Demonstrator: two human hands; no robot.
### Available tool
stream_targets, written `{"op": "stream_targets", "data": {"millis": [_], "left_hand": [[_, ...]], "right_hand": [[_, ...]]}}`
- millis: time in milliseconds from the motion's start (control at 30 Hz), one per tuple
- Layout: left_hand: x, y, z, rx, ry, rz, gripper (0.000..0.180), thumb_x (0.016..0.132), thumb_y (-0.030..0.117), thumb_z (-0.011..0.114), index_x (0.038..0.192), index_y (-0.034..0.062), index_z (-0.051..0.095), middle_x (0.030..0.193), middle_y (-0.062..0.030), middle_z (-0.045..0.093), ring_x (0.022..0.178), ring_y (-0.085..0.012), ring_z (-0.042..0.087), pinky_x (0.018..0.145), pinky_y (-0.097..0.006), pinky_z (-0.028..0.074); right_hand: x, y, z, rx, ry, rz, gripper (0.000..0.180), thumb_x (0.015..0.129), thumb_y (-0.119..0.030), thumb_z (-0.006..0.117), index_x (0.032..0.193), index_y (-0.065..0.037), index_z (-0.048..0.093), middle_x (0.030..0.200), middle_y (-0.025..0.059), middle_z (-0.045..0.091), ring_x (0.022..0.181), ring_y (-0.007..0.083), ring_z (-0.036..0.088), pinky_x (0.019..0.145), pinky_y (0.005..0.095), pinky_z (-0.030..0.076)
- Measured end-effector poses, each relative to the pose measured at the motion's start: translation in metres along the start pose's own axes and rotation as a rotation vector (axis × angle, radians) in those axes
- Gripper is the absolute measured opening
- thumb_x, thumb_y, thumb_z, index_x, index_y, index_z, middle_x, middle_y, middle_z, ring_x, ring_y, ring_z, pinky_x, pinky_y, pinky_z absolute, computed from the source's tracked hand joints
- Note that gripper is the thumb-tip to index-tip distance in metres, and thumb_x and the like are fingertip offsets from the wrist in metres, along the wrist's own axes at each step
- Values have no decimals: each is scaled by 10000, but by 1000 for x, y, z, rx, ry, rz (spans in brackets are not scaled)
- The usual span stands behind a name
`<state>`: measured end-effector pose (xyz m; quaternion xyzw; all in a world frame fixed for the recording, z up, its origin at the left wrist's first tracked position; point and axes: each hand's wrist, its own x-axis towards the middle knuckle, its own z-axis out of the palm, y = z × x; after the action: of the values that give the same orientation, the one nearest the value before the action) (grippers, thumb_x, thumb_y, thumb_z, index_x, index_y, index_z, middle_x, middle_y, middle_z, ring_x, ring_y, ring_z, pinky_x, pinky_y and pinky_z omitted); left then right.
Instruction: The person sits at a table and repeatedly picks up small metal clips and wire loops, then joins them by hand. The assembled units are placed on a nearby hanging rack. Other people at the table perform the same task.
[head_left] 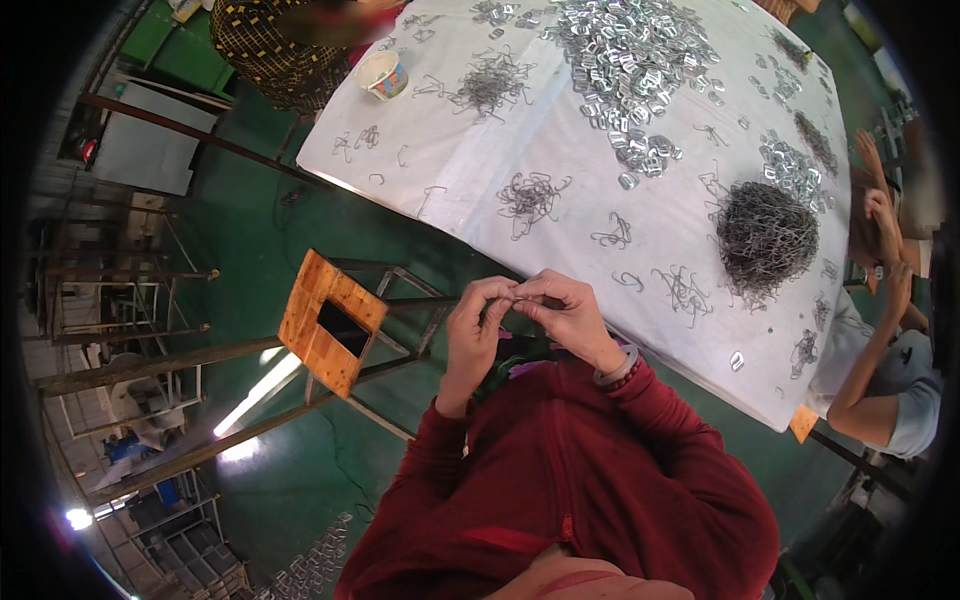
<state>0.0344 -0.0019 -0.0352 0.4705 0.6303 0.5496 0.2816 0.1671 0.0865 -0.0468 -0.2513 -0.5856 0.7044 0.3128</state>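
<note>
Just off the near edge of the white-covered table (470,190), my left hand (475,325) and my right hand (565,310) meet at their fingertips. Both are closed in a pinch. Whatever is between the fingers is too small and too covered to name. On the table beyond them lie a small heap of bent wire hooks (530,200) and a few loose hooks (614,233). A dense, tangled mound of wire hooks (767,238) rises to the right. Farther back spreads a big pile of flat silvery metal buckles (630,70).
A wooden stool (330,322) with a slot in its seat stands left of me. At the far left of the table are a white tub (382,76) and a person in a patterned garment (280,60). Other people's arms (875,370) reach in at the right edge.
</note>
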Motion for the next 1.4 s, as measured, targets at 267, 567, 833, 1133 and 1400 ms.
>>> {"op": "stream_targets", "data": {"millis": [267, 567, 833, 1133, 1400], "left_hand": [[-10, 1, -3, -78, 22, -33, 68, 939, 25, 513, 982, -14, 548, 940, -84, 623, 884, -131, 589, 811, -256, 468], [-14, 7, 7, -98, 17, -77, 60, 914, 16, 548, 963, -4, 576, 916, -82, 639, 833, -138, 608, 730, -253, 487], [-11, 1, 11, -127, 42, -15, 59, 918, 49, 552, 935, -4, 571, 879, -75, 632, 792, -136, 595, 723, -261, 471], [1, 4, 12, 29, 18, 28, 71, 909, 62, 567, 936, -3, 569, 858, -96, 619, 770, -177, 603, 692, -287, 469], [-2, 5, 3, 113, 41, 84, 97, 877, 39, 592, 970, 17, 574, 923, -122, 626, 828, -252, 614, 740, -325, 473]], "right_hand": [[54, -18, -129, -922, 398, 399, 408, 887, -373, 593, 774, 12, 669, 624, 131, 628, 565, 270, 618, 554, 384, 475], [133, 42, -162, -1104, 569, 76, 324, 770, -315, 675, 804, 2, 617, 811, 197, 646, 765, 359, 627, 678, 435, 484], [80, 5, -76, -137, 234, 31, 92, 831, -80, 676, 855, 6, 658, 712, 28, 635, 557, 57, 533, 480, 206, 430], [24, -56, -21, -210, -106, -135, 168, 841, -9, 632, 1002, -8, 683, 840, 61, 655, 724, 123, 635, 622, 259, 514], [19, -49, -1, -117, -4, -108, 132, 792, 7, 674, 921, -2, 698, 778, 70, 674, 651, 98, 624, 577, 219, 487]]}}
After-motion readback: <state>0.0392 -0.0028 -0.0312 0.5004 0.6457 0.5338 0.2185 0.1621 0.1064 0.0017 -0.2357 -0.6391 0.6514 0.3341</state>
